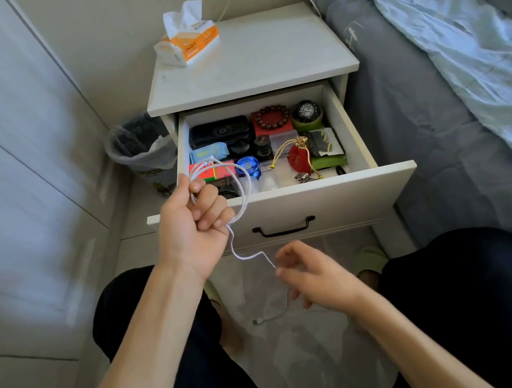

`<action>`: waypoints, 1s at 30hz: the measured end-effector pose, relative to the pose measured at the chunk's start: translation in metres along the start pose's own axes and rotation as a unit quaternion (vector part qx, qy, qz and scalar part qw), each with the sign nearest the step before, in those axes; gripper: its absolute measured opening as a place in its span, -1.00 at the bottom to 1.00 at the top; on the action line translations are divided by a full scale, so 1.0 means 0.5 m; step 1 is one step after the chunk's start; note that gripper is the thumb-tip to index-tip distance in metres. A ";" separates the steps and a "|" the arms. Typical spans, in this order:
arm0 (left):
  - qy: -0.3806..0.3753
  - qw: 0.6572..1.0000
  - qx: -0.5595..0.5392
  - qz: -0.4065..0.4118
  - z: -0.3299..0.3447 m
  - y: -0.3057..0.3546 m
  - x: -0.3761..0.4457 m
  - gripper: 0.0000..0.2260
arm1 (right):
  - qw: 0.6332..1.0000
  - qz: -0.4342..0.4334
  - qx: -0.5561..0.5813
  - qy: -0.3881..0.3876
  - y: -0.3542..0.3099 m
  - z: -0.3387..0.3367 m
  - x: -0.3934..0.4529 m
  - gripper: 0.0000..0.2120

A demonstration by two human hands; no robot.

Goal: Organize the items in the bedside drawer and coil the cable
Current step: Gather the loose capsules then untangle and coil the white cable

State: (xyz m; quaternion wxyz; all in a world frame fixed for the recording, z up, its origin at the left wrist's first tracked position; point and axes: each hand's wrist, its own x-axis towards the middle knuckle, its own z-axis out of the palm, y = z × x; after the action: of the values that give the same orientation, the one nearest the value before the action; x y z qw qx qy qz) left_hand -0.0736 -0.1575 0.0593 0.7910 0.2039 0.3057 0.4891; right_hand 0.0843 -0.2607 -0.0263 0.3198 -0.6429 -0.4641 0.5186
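At centre-left of the frame the left hand (191, 221) is raised in front of the open drawer (282, 205) of a white bedside table (250, 64), its fingers curled round several loops of a white cable (241, 192). The loops stand up above the fist and arc out to its right, overlapping the drawer's front edge in the picture. From under the fist the cable runs down and right in a wavy line to the right hand (310, 273), low centre, which pinches it between fingertips; the loose end hangs below that hand, ending in a small plug (258, 321) over the pale floor. The drawer is pulled out and packed: a black case (220, 130) at back left, a brown bead bracelet (272, 116) on a red box, a black wristwatch (306, 110) at back right, a blue yo-yo (247, 166) near the front, and a red pouch (298, 159) with gold cord. On the tabletop, upper centre, lies an orange-and-white tissue pack (187, 38). A lined waste bin (141, 147) stands left of the table, and a bed (432, 105) fills the right side.
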 end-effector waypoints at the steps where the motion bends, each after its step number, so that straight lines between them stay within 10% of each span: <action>1: -0.005 1.000 -0.002 -0.008 0.007 -0.007 -0.005 -0.61 | 0.997 -0.045 -0.060 0.036 -0.001 0.007 -0.002 -0.67; 5: -0.015 0.999 0.003 -0.033 0.023 -0.040 -0.025 -0.61 | 0.994 -0.104 -0.011 -0.028 -0.057 0.021 0.004 -0.77; 13: 0.009 0.999 0.035 -0.015 -0.002 -0.015 -0.035 -0.62 | 0.994 0.053 0.046 -0.082 -0.054 -0.038 -0.024 -0.82; 17: 0.019 0.997 0.076 -0.014 -0.002 -0.032 -0.049 -0.63 | 0.979 0.023 0.189 0.067 -0.038 -0.026 -0.045 -0.96; 23: 0.003 0.984 0.167 -0.055 -0.004 -0.077 -0.077 -0.64 | 0.847 -0.018 0.459 0.266 -0.060 0.020 -0.063 -0.74; 30: -0.074 0.949 0.275 -0.138 -0.015 -0.071 -0.093 -0.68 | 0.929 -0.174 0.193 0.262 -0.086 0.013 -0.088 -0.72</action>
State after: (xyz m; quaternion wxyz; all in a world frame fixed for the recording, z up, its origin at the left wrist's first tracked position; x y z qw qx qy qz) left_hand -0.0709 -0.2146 0.0450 0.7842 0.4049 0.3946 0.2558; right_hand 0.0653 -0.2862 0.0267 0.6331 -0.5912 -0.3591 0.3474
